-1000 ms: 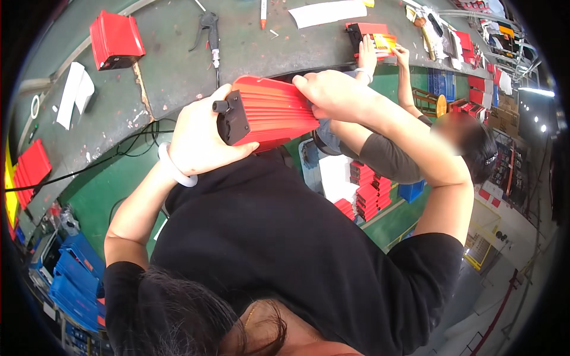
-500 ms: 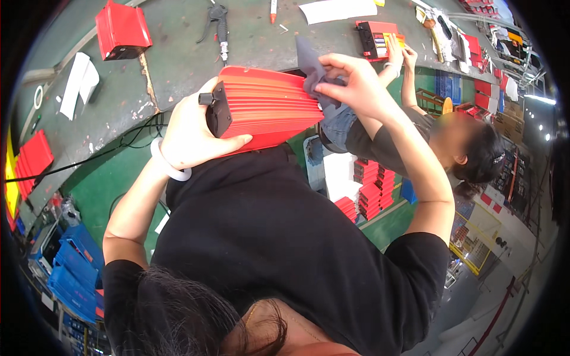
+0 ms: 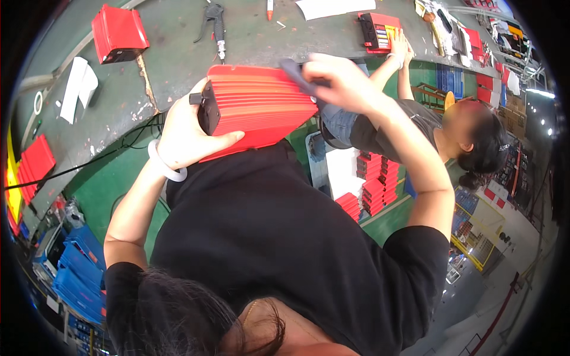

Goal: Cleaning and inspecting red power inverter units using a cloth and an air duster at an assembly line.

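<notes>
A red ribbed metal housing [image 3: 261, 107] with a black end panel is held up at the near edge of the bench, against my front. My left hand [image 3: 193, 130] grips its left end, the thumb lying along the near side and the fingers partly hidden behind the black panel. A dark grey cloth [image 3: 295, 74] is pinched in my right hand [image 3: 341, 80], which is blurred by motion. The cloth lies against the far right corner of the housing.
Another red housing [image 3: 120, 34] stands on the bench [image 3: 172, 65] at the far left, near white paper [image 3: 78, 89]. An air blow gun [image 3: 215, 29] lies beyond my hands. To the right, a co-worker's hands [image 3: 399, 47] touch a red unit [image 3: 375, 31]. Red housings [image 3: 377, 184] are stacked below.
My right hand has moved slightly left with the cloth, which now bunches at the housing's far corner instead of standing up. The housing has shifted a little left and tilted.
</notes>
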{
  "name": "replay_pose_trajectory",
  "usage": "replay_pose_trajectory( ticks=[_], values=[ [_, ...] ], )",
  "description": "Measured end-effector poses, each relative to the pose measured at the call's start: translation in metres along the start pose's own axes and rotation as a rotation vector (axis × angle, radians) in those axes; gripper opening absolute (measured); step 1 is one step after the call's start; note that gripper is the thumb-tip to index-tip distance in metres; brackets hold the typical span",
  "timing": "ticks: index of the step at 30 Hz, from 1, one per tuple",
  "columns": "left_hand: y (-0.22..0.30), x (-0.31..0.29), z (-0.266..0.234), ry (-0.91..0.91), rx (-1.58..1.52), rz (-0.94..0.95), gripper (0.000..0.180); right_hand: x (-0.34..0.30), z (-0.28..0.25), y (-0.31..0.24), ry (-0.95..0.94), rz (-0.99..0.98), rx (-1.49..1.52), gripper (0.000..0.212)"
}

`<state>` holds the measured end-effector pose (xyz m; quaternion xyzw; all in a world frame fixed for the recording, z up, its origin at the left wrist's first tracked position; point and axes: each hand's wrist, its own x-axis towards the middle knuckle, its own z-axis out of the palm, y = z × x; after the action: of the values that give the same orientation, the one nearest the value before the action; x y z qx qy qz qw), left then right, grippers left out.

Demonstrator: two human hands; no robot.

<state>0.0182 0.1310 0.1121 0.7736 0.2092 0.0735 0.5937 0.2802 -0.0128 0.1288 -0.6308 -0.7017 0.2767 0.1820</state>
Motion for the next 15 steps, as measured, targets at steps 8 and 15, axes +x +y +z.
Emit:
replay_pose_trajectory(
  ticks=[8, 15],
  values=[
    [0.009, 0.002, -0.003, -0.013, -0.095, 0.039, 0.067, -0.021, -0.014, 0.033, 0.085, 0.536, 0.620, 0.014],
    [0.007, 0.005, 0.000, 0.042, -0.087, 0.068, 0.067, -0.013, -0.012, 0.017, -0.118, 0.468, 0.634, 0.030]
  ],
)
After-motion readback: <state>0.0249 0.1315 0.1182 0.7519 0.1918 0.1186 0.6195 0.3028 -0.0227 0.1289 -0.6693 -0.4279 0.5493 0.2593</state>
